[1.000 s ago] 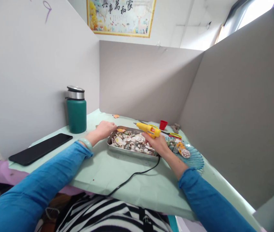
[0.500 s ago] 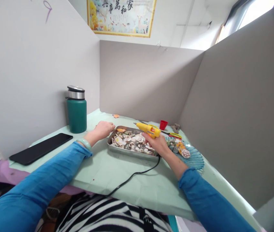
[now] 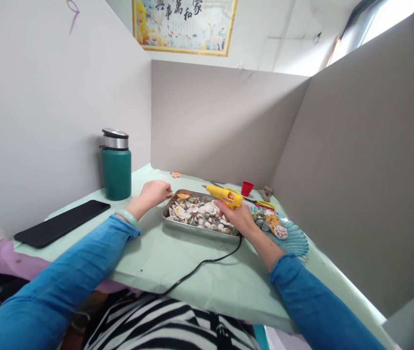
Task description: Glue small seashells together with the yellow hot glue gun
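Observation:
In my right hand (image 3: 239, 216) is a yellow glue gun (image 3: 225, 195), held above the right part of a metal tray (image 3: 192, 230). Its nozzle points left. A black cord (image 3: 207, 261) runs from below that hand to the table's front edge. Many small seashells (image 3: 201, 211) fill the tray, mostly white and grey. An orange shell (image 3: 183, 196) lies by its back left corner. Just outside that corner my left hand (image 3: 156, 191) is closed, fingertips pinched together. A small tan bit shows at the fingertips, too small to name.
A blue shell-shaped plate (image 3: 299, 238) with shells on it stands on the right. Behind are scissors (image 3: 265, 204), a red cup (image 3: 247, 188) and an orange piece (image 3: 175, 175). A green bottle (image 3: 116, 172) and a black phone (image 3: 64, 223) are at left. Grey panels enclose the table.
My left hand has shifted slightly left and up, away from the tray corner, and a small tan bit now shows at its fingertips. My right hand and the glue gun have stayed put.

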The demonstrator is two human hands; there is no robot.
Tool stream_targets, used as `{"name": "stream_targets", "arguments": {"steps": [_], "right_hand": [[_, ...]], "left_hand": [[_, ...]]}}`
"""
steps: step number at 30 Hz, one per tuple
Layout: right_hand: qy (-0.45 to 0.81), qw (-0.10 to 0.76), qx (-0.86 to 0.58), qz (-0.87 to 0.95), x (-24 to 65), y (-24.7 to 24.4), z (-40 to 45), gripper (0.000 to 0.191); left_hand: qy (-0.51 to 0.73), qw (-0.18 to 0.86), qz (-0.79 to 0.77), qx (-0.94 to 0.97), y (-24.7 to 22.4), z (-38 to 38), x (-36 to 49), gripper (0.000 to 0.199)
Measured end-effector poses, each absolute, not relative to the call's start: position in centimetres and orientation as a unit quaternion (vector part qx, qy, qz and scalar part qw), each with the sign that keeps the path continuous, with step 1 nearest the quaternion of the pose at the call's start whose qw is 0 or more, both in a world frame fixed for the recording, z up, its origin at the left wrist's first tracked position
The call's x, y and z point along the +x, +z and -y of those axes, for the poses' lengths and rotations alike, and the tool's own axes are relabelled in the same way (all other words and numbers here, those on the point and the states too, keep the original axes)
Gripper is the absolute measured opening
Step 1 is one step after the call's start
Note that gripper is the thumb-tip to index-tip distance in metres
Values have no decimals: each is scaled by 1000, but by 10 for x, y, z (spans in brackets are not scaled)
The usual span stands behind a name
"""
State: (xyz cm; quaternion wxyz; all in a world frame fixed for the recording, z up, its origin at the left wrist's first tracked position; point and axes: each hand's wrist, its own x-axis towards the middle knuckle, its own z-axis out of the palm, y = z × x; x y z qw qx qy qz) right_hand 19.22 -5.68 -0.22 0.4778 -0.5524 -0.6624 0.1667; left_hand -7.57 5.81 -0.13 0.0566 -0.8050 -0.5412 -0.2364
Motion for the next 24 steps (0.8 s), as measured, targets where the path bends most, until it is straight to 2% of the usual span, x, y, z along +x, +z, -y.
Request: {"name": "stream_targets", "arguments": {"steps": [2, 6, 10, 15, 24], "right_hand": [[178, 482, -552, 657, 192, -3, 56, 41], [191, 488, -538, 660, 192, -3, 56, 41], [208, 477, -517, 679, 191, -4, 56, 37], [224, 471, -505, 687, 191, -6, 53, 37], [283, 435, -489, 701, 191, -6, 53, 38]], "left_hand": [[-309, -71, 541, -779, 2, -55, -69, 13], [-421, -440, 424, -670, 11, -40, -49, 19], [-417, -628, 330, -569, 15, -28, -31, 20], [-377, -709, 297, -518, 8, -27, -21, 17], [-377, -712, 296, -513, 0, -29, -24, 16]]}}
